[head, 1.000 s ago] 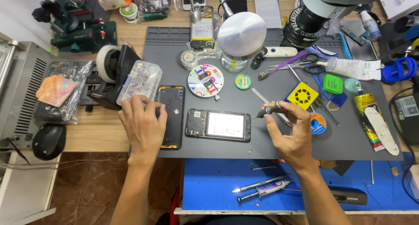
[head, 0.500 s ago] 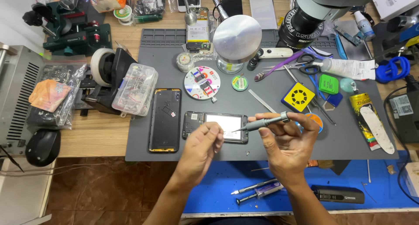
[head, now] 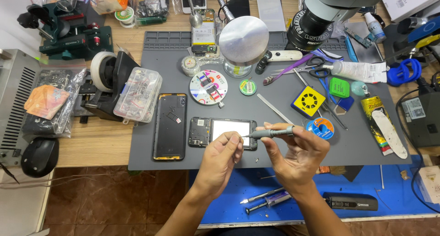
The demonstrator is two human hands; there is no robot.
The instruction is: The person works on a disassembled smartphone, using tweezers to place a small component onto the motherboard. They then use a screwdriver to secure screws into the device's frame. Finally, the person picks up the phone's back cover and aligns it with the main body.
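Observation:
My right hand (head: 298, 153) grips a slim grey screwdriver (head: 270, 133), held level with its tip pointing left. My left hand (head: 222, 160) pinches its fingertips at that tip. Both hands hover above the near edge of an opened phone body (head: 220, 128) that lies flat on the grey work mat (head: 284, 68), its white panel facing up. To the left of it lies the black phone back cover (head: 170, 126), inner side up. A round magnetic screw dish (head: 208, 87) sits behind the phone.
A clear parts box (head: 137, 94) and tape dispenser (head: 107, 78) stand at the mat's left edge. A lamp head (head: 243, 40) and microscope (head: 316, 20) hang over the back. Scissors, tweezers, a yellow square pad, solder wick and tubes crowd the right. Tools lie on the blue shelf (head: 366, 181) below.
My left hand left the back cover and came right to the screwdriver tip. My right hand raised the screwdriver and turned it level, above the phone's near edge.

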